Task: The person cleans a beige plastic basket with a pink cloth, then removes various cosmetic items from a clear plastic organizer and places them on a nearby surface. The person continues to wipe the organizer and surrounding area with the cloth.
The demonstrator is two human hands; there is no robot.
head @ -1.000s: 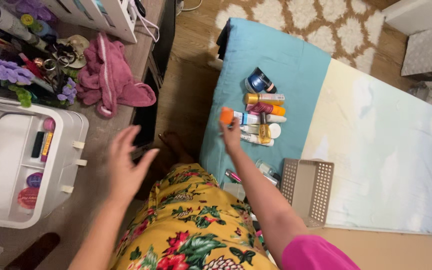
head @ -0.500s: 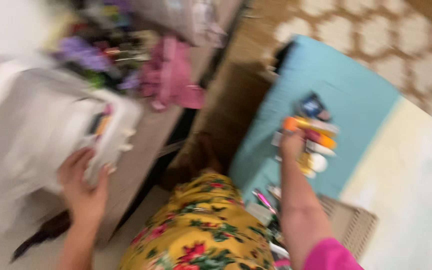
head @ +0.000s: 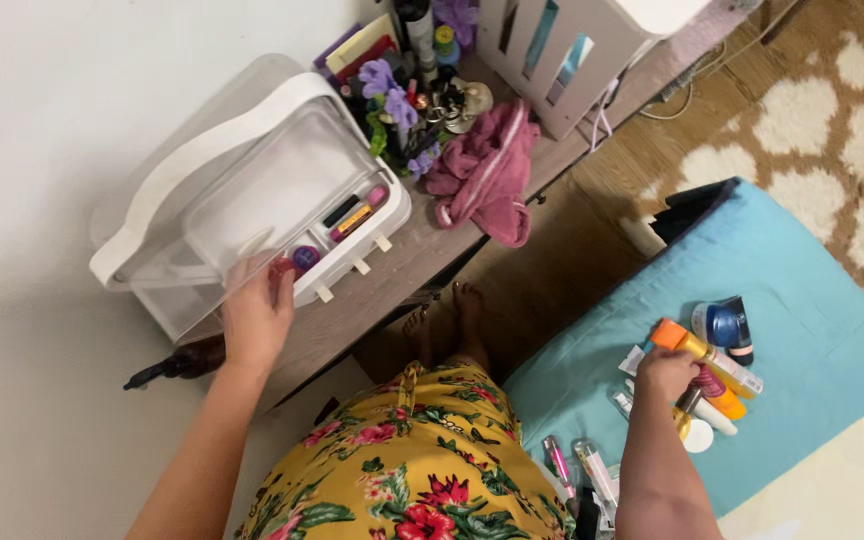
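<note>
Now left hand on white organizer; right hand holds orange-capped tube.

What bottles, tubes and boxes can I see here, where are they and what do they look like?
Orange-capped tube: in the right hand, over the blue sheet.
Blue jar: on the sheet, round, dark-lidded.
Pink tubes: sheet edge, slim.
White organizer: on the desk, clear lid, left hand on its front.
Small cosmetics: inside, red and yellow.

A white plastic organiser case with a clear lid sits on the wooden desk, lid raised. An orange-capped tube lies tilted above other toiletries on the teal sheet.
</note>
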